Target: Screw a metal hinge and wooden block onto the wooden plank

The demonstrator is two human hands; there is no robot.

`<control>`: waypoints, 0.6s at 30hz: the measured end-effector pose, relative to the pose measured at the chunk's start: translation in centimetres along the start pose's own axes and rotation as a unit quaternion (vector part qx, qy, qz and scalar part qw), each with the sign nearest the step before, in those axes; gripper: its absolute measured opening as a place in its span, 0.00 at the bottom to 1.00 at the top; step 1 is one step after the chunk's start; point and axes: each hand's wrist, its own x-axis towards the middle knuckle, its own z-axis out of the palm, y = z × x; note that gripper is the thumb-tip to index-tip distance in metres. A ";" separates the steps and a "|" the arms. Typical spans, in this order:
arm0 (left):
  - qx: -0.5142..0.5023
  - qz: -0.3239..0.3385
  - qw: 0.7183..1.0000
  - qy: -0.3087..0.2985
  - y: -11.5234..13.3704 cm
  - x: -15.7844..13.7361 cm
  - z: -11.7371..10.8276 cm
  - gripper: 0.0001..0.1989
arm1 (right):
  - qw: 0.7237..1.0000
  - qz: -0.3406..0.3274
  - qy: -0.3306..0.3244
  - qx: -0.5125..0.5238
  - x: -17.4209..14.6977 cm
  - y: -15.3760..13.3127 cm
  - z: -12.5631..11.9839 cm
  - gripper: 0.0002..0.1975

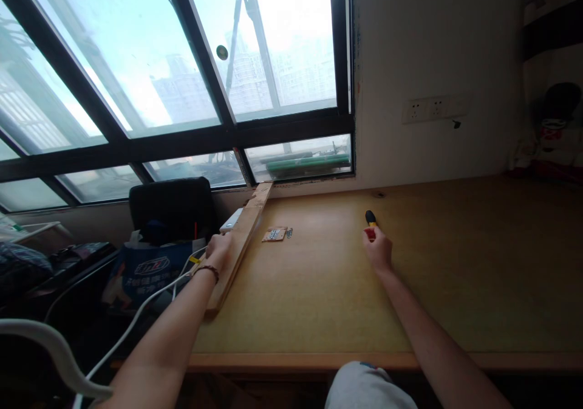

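My left hand (218,249), a bracelet at its wrist, is closed at the left edge of a long wooden board (241,239). Its fingertips are partly hidden. The board lies along the table's left side and reaches toward the window. Out over the table, my right hand (379,250) is wrapped round a tool with a black and yellow handle (371,219), some red showing at the fingers; its working end is hidden. Between the hands lies a small wooden piece with metal plates (274,234). Beside it are several small screws (289,233).
The yellowish table (319,299) runs to the wall under the window. Left of the board are a white box-like object (231,220), white cables (136,312), a blue bag (150,275) and a black chair (173,205). Wall sockets (432,108) are at the right.
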 end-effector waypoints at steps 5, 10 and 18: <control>0.037 0.238 0.964 0.112 2.8 -6.8 1.9 0.28 | 0.935 -0.046 0.037 -0.349 1.1 2.3 -1.1 0.11; -0.033 0.441 0.896 0.039 6.3 -17.0 4.8 0.26 | 0.932 0.006 0.029 -0.362 1.2 3.8 -1.5 0.07; -0.040 0.637 0.766 -0.073 11.4 -24.1 6.0 0.27 | 0.984 0.138 0.016 -0.113 2.0 2.9 -2.1 0.04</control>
